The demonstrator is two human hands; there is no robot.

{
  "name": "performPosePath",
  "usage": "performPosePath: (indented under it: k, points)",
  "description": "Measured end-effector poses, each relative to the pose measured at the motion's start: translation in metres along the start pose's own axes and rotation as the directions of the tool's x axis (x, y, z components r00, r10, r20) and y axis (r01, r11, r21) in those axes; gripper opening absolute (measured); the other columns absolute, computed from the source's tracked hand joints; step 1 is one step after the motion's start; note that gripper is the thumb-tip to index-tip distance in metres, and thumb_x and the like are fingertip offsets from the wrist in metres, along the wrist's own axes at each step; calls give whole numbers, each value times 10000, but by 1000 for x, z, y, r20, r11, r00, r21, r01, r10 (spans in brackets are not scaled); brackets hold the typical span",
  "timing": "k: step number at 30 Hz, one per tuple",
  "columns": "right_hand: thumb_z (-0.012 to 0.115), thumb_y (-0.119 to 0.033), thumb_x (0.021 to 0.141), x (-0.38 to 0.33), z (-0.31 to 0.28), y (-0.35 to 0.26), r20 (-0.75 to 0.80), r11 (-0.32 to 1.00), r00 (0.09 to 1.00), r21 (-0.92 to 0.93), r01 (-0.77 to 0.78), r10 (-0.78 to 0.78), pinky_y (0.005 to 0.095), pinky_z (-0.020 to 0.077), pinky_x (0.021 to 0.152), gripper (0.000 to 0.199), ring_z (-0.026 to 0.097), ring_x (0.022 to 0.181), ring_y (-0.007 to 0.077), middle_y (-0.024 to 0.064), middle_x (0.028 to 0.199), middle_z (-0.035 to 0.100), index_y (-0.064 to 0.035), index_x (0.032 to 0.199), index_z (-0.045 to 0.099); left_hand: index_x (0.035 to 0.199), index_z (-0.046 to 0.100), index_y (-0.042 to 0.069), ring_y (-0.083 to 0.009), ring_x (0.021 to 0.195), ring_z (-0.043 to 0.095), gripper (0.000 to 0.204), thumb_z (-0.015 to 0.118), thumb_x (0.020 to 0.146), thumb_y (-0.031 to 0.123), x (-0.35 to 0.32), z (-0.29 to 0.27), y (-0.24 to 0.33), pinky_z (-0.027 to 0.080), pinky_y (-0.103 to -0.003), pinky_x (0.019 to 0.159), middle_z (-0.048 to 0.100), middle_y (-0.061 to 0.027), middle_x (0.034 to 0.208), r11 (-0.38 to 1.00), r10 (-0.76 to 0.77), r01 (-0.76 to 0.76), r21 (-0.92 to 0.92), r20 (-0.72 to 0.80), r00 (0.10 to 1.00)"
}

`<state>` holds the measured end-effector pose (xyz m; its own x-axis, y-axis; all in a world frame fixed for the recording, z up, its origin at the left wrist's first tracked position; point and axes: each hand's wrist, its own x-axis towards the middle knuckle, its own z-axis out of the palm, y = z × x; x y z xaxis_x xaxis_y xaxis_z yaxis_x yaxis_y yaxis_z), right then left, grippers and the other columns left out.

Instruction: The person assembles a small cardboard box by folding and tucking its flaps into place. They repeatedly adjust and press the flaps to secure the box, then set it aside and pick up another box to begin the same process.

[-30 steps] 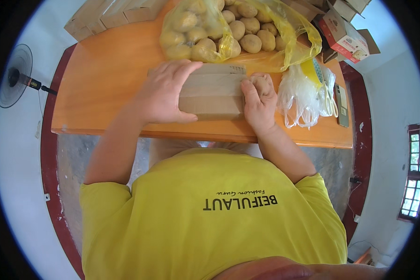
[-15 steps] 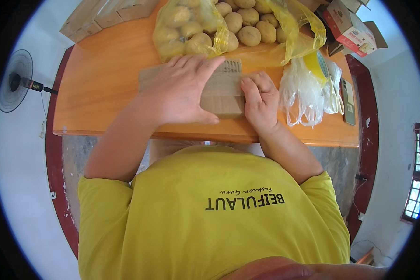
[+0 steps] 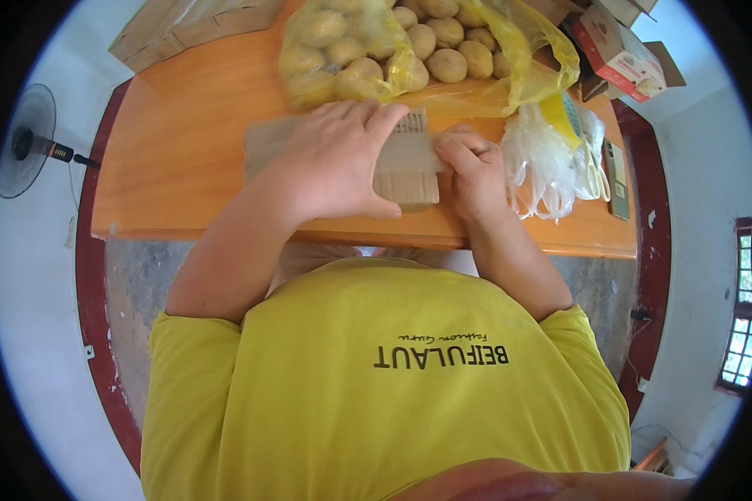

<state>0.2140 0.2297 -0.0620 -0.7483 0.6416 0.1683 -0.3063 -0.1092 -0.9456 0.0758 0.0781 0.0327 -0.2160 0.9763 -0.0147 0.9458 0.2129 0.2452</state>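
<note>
A flat brown cardboard box lies near the table's front edge. Spread across its top is my left hand, fingers over the far side and thumb along the near side, holding it down. A strip of clear tape runs over the box top toward its right end. At that end my right hand is closed, with thumb and forefinger pinching the strip's end. Its other fingers are curled in. My left hand hides much of the box's middle.
Behind the box, potatoes lie in and around a yellow plastic bag. Clear plastic bags, a tape roll and a phone are at the right. Cartons stand far right, cardboard boxes far left.
My right hand has shifted slightly to the right and turned, and the tape strip now shows between it and the box. My left hand stays spread on the box, slightly farther right.
</note>
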Motion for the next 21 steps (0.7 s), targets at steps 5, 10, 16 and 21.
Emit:
performPosePath:
  k: [5,10,16,21]
  points:
    - [599,-21,853,2,-5,0,141,982,982,128,-141,123,263,404,681,123,516,755,119,27,819,581,36,773,672,1437,343,84,-354,1326,426,1005,861,630,383,-18,1,-1,343,-437,1118,468,-193,1400,999,38,-38,10,-40,998]
    - [557,-32,871,2,-8,1,75,992,990,33,-121,119,250,378,662,152,484,732,104,6,757,549,26,755,636,1448,326,86,-372,1337,411,997,849,647,368,-21,6,-2,324,-450,1134,439,-209,1423,999,36,-37,-22,-47,998]
    - [573,-62,864,1,3,-3,37,990,992,-83,-115,119,253,377,637,168,474,699,101,8,749,559,17,723,620,1477,299,119,-407,1348,379,1021,844,650,369,-21,17,-4,296,-487,1138,408,-228,1443,999,33,-34,-13,-104,994]
    - [570,-61,865,4,-6,2,90,994,992,-61,-89,94,255,377,624,183,469,685,101,12,738,558,18,707,616,1474,304,114,-406,1339,385,1023,834,651,411,-11,11,7,288,-495,1137,417,-232,1430,997,9,-7,78,-23,1000]
